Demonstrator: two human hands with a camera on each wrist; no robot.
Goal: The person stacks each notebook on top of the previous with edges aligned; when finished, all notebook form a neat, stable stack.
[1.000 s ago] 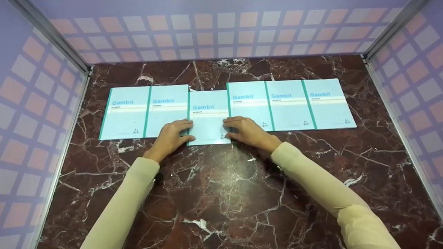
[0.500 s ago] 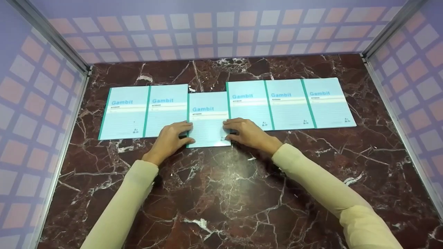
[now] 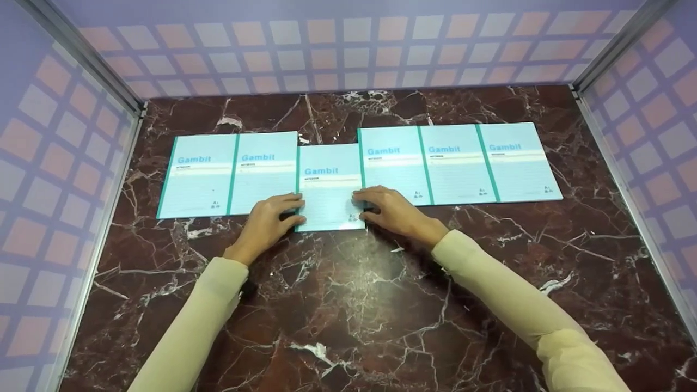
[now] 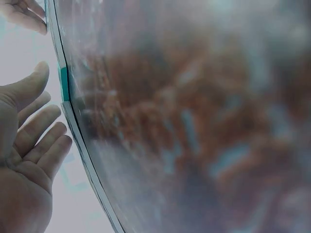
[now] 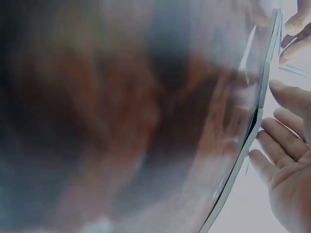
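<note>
Here's the tabletop (image 3: 354, 321), glossy dark red-brown, pale veins everywhere, a glare just below centre; lilac walls (image 3: 348, 8) with pink and whitish squares rise along the top and both sides, metal strips (image 3: 76, 54) at the corners. Mid-frame, there's the centre notebook (image 3: 329, 201), lying lower in the picture than the two notebooks (image 3: 201, 190) at left and the three notebooks (image 3: 452, 179) at right, "Gambit" on every cover. Left hand (image 3: 267, 220) touching its left edge, right hand (image 3: 396, 213) its right, fingers relaxed and fairly straight, thumbs held apart! Over to the wrist views for palms, hidden from the head camera: the left catches a green spine end (image 4: 64, 83) and a thin layered edge (image 4: 86, 160), the right a slim dark gap (image 5: 253, 124), the tabletop blurred in both.
</note>
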